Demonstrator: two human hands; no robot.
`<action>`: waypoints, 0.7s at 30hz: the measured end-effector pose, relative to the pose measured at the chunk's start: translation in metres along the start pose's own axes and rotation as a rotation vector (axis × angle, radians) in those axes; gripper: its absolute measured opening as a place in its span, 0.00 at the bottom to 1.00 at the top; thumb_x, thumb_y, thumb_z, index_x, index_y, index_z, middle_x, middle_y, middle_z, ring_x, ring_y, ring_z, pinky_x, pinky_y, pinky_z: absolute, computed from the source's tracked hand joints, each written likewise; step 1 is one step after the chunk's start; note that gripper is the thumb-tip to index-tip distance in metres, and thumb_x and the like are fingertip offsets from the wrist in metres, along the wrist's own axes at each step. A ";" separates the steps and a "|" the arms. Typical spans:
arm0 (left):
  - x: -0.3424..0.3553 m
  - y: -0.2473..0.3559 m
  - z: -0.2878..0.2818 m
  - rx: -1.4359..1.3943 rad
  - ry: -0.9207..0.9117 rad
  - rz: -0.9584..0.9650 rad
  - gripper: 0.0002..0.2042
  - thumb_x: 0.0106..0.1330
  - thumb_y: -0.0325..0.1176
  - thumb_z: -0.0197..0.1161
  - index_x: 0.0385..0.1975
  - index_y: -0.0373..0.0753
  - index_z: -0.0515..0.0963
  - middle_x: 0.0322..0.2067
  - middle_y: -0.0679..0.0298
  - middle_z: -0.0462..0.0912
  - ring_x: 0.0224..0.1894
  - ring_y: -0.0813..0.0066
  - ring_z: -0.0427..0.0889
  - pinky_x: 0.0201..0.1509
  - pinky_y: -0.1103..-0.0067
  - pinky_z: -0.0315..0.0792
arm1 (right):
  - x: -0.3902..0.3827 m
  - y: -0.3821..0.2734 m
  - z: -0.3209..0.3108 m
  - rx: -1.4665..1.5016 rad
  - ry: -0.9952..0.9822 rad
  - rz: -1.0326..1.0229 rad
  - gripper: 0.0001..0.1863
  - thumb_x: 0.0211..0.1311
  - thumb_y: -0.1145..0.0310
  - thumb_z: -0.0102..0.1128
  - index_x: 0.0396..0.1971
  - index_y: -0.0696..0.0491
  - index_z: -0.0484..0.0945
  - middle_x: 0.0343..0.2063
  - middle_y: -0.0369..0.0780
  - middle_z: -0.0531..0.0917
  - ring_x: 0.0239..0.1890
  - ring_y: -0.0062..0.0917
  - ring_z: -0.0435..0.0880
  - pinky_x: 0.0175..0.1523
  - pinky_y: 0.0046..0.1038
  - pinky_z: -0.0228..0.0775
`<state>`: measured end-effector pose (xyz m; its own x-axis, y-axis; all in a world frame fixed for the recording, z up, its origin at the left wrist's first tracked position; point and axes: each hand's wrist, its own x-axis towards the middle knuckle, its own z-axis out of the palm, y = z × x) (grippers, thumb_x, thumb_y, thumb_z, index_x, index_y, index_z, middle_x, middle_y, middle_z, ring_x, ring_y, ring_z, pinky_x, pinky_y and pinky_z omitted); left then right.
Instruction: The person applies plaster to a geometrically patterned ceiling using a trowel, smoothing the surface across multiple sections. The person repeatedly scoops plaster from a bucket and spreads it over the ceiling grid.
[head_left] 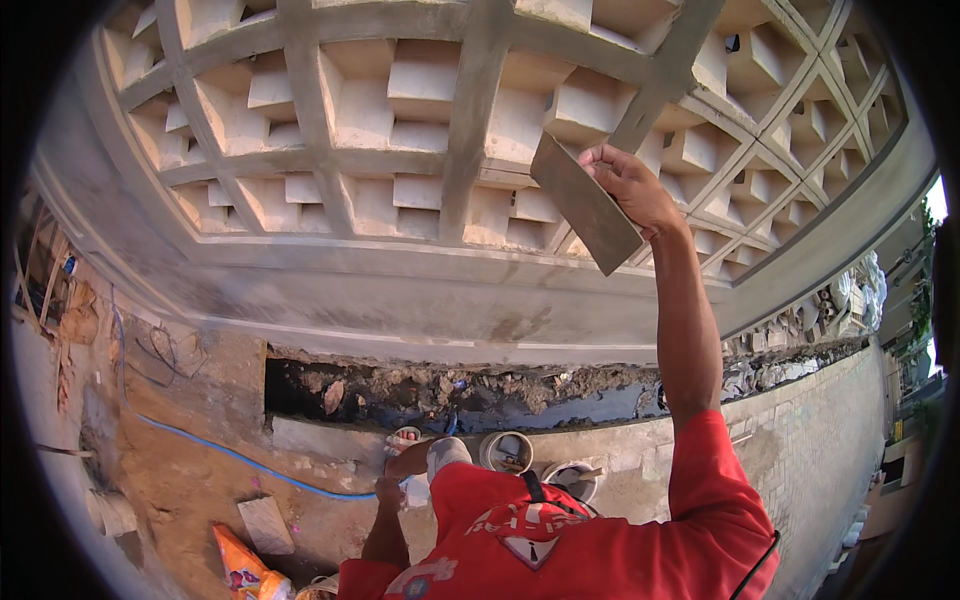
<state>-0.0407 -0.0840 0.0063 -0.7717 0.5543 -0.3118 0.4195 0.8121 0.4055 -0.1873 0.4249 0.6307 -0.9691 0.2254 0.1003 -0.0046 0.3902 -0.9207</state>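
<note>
My right hand [632, 185] is raised in front of a wall of pale latticed blocks [420, 80]. Its fingers are closed on a plastering trowel [590, 210], a flat rectangular grey blade held tilted near the lattice; the handle is hidden behind the hand. Grey mortar bands [475, 120] run between the block openings, smooth and darker than the blocks. Low by my bent leg hangs my left hand [388, 490], well away from the wall. Its fingers are too small and dim to make out.
A trench [480, 392] with rubble and dark water runs along the wall's foot. Beside me stand a bucket [507, 453] and a second bucket [573, 478] with a tool in it. A blue hose [230, 453] crosses the ground; an orange bag [243, 565] lies lower left.
</note>
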 end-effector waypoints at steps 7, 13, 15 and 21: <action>-0.015 0.007 0.010 0.003 -0.310 -0.279 0.23 0.41 0.43 0.73 0.37 0.42 0.77 0.32 0.62 0.80 0.39 0.69 0.79 0.38 0.74 0.73 | -0.057 0.067 0.000 0.927 0.054 -0.152 0.23 0.53 0.60 0.66 0.44 0.59 0.73 0.34 0.36 0.80 0.31 0.17 0.79 0.37 0.19 0.74; -0.028 0.024 -0.016 0.338 -0.428 -0.140 0.25 0.42 0.47 0.72 0.38 0.40 0.76 0.32 0.61 0.80 0.37 0.65 0.80 0.40 0.72 0.73 | -0.053 0.057 -0.009 0.564 0.135 -0.392 0.27 0.52 0.65 0.66 0.51 0.61 0.71 0.40 0.39 0.78 0.42 0.22 0.77 0.47 0.23 0.70; -0.024 0.021 -0.024 0.463 -0.365 -0.062 0.21 0.43 0.41 0.72 0.37 0.42 0.77 0.31 0.62 0.81 0.35 0.71 0.81 0.36 0.76 0.74 | -0.044 0.048 -0.003 0.156 0.378 -0.504 0.28 0.52 0.68 0.65 0.53 0.61 0.70 0.41 0.39 0.77 0.45 0.23 0.76 0.48 0.22 0.68; -0.012 0.012 -0.037 -0.090 -0.239 -0.244 0.14 0.52 0.35 0.64 0.37 0.39 0.74 0.29 0.60 0.79 0.29 0.66 0.80 0.26 0.72 0.75 | -0.005 0.050 0.029 -0.463 0.835 -0.552 0.28 0.49 0.74 0.62 0.54 0.58 0.70 0.33 0.44 0.72 0.35 0.30 0.74 0.41 0.29 0.68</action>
<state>-0.0442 -0.0879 0.0464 -0.7063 0.3811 -0.5966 0.1845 0.9127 0.3646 -0.1896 0.4172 0.5731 -0.3901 0.3815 0.8380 -0.1234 0.8803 -0.4582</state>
